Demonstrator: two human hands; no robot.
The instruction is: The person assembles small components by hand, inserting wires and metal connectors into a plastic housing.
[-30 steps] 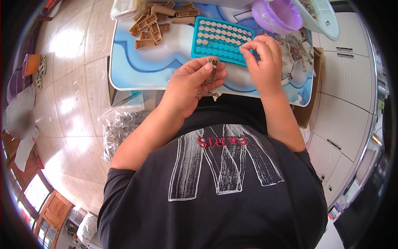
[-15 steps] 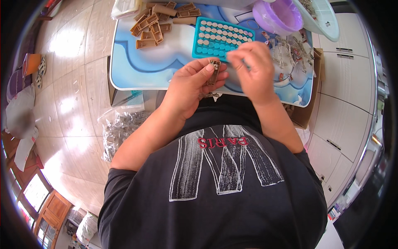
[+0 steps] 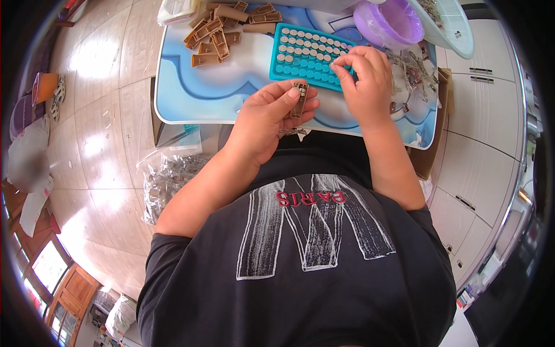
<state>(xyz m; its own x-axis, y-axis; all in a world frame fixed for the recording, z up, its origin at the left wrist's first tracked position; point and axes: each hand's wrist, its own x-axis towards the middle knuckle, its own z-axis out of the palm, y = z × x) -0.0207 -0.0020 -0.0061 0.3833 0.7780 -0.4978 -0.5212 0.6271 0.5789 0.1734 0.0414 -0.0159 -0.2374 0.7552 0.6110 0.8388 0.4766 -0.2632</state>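
My left hand holds a small brown plastic casing upright between thumb and fingers, its hollow side up. Small silvery parts show near the casing's top end, partly under the thumb. Just beyond lies a turquoise tray with rows of round pockets. Silver discs that look like button cells fill its far rows, while the nearest pockets show bare turquoise. Over the tray's right side, my right hand has thumb and forefinger pinched together at the discs. Whatever is between those fingertips is too small to make out.
Several brown casings are heaped at the table's far left. A purple basin and a pale green basin stand far right, near a tangle of wired parts. Left of my lap sits a clear bag of silvery pieces.
My right hand has moved from beside the casing to the right and slightly away, onto the tray's discs. The left hand keeps the casing in nearly the same place.
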